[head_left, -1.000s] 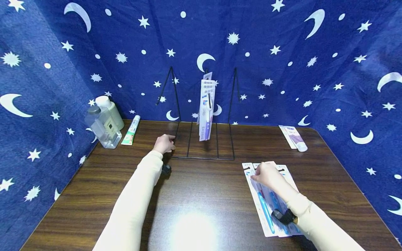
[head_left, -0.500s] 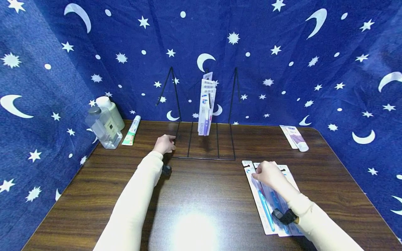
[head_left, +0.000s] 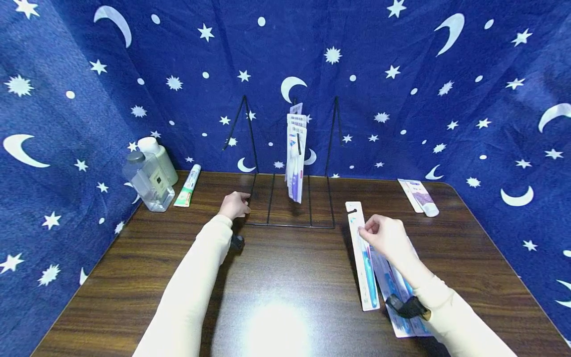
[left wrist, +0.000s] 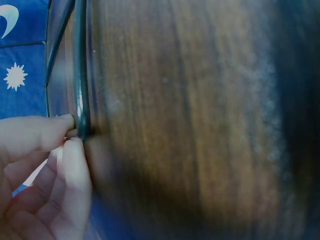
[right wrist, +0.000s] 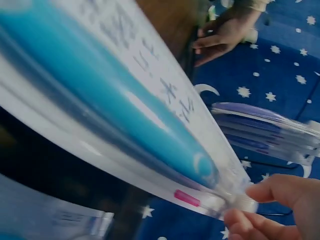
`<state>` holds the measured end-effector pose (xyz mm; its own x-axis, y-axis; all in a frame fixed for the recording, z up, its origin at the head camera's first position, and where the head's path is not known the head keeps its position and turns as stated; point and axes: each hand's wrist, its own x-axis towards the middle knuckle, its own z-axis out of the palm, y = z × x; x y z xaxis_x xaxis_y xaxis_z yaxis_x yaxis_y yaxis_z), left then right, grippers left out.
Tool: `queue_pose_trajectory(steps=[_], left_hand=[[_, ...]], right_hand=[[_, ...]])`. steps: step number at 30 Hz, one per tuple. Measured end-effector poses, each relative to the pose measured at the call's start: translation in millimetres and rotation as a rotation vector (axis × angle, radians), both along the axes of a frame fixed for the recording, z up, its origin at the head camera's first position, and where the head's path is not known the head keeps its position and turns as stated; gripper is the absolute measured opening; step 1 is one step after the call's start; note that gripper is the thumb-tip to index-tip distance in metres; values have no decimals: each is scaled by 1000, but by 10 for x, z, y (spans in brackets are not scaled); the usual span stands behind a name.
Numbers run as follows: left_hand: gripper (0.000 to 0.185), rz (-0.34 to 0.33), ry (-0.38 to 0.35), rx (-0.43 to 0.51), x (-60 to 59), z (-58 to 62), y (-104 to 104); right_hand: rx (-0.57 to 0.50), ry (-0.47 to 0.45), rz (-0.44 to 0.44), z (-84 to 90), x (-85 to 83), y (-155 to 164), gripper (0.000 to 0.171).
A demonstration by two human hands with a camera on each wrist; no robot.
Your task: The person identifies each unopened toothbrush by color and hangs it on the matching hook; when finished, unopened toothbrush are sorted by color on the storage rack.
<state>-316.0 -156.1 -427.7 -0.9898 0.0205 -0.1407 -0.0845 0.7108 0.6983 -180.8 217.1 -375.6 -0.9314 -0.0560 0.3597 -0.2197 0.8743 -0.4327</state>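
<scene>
Head view: left hand point(head_left: 234, 205) at the near left corner of the black wire rack point(head_left: 290, 198), fingers curled, tips pinching the base wire. Rack stands mid-far on the wooden tabletop point(head_left: 276, 277); purple toothbrush packs point(head_left: 296, 158) hang from its centre hook. Right hand point(head_left: 387, 237) on the right side, thumb and fingers pinched on the upper part of a blue toothbrush pack point(head_left: 363, 258), which is lifted off the tabletop with its hang-hole end pointing far and its lower end near. More blue packs point(head_left: 399, 297) lie flat on the tabletop under the right forearm. Far left: clear bottle point(head_left: 147, 181), white-capped bottle point(head_left: 156, 156) behind it, green-and-white tube point(head_left: 187, 186) just beside them. Far right: a white tube point(head_left: 421, 197) lying flat. Blue star-and-moon cloth point(head_left: 401, 99) all round.

Left wrist view: thumb and fingertips point(left wrist: 70, 145) closed together onto the dark wire of the rack point(left wrist: 82, 100), touching it; blurred wood grain fills the rest.

Right wrist view: blue toothbrush pack point(right wrist: 125, 110) runs diagonally across, very close and blurred. Fingertips point(right wrist: 247, 222) at the lower right pinch its end. Hanging purple packs point(right wrist: 265, 130) behind, left hand point(right wrist: 220, 37) far off at the top on the rack.
</scene>
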Motion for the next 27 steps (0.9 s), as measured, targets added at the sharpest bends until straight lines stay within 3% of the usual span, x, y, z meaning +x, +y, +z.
queue_pose_trajectory(steps=[9,20,27], left_hand=[[55,11,-2,23,1,-12,-10],[56,13,-7,26,-6,1,-12],[56,0,16,7,-20,-45,-9]], right_hand=[[-155,313,10,213,19,-97,7],[-293,456,7,515,-55,-328,10],[-326,546,64,645,-178,-500,9]])
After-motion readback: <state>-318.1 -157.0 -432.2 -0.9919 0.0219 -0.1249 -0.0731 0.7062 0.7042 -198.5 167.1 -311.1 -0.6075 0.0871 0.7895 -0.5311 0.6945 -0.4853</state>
